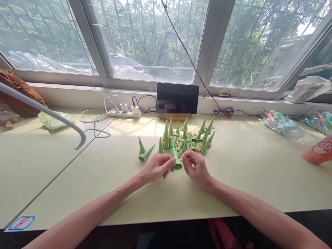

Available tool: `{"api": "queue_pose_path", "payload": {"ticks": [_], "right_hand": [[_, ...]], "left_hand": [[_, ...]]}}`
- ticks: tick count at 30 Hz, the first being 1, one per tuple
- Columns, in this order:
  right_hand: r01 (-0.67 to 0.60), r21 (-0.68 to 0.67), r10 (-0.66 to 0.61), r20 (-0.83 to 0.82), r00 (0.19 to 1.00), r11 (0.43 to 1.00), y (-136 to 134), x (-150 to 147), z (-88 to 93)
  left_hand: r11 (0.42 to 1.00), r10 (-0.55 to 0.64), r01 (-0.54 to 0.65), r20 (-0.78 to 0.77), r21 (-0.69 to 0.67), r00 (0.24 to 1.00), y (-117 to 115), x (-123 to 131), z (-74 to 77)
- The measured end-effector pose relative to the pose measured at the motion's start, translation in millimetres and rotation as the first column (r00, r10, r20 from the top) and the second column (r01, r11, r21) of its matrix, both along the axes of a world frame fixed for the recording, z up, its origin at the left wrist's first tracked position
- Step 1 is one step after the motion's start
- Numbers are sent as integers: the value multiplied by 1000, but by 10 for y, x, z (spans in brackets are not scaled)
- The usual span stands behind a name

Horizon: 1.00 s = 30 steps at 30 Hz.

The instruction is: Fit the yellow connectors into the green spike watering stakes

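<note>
My left hand (157, 167) is closed on a green plastic plant watering spike (177, 164), gripping its side near the wide threaded collar. The collar's open end faces me and the cone points away. On the spike's right side, my right hand (196, 169) pinches a small yellow valve (181, 159), mostly hidden by the fingertips. Just beyond both hands stands a cluster of similar green spikes (166, 136), some upright and some lying, many with yellow valves. Left of the cluster, one loose spike (141, 146) stands upright and another spike (146, 153) lies beside it.
A dark tablet (177, 98) leans by the window behind the cluster. A power strip (125, 113) with cables lies to its left. A grey curved arm (52, 112) reaches in from the left. Bagged plastic items (281, 124) and a pink cup (318, 150) are at right.
</note>
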State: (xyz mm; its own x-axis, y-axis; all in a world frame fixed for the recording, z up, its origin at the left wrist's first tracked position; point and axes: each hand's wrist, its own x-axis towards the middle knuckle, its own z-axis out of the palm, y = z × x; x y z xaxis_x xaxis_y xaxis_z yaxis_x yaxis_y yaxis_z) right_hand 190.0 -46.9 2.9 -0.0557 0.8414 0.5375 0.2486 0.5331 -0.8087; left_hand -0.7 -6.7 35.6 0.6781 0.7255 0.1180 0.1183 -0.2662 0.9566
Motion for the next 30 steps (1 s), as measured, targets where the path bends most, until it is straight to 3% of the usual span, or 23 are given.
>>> {"api": "queue_pose_path", "payload": {"ticks": [9,14,20,28,30], "right_hand": [[-5,-31,5,-4,1000,999,2,13,10],[3,-36,-2,12,1000,999,7,13,15],[2,-59,-1,3,1000,998,0,16,10],[-5,-80,5,1,1000,997,3,20,21],[-3,-85,3,10,1000,996,4,20,22]], "left_hand": [[1000,-15,15,-9,-2,1000,10,-8,-29],[978,17,-8,-43,207,999,18,-12,-50],[809,95,-58,-33,585,995,56,-27,-119],[640,110,11,-105,768,988,86,-71,-156],[573,128,45,-144,818,981,91,-82,-141]]}}
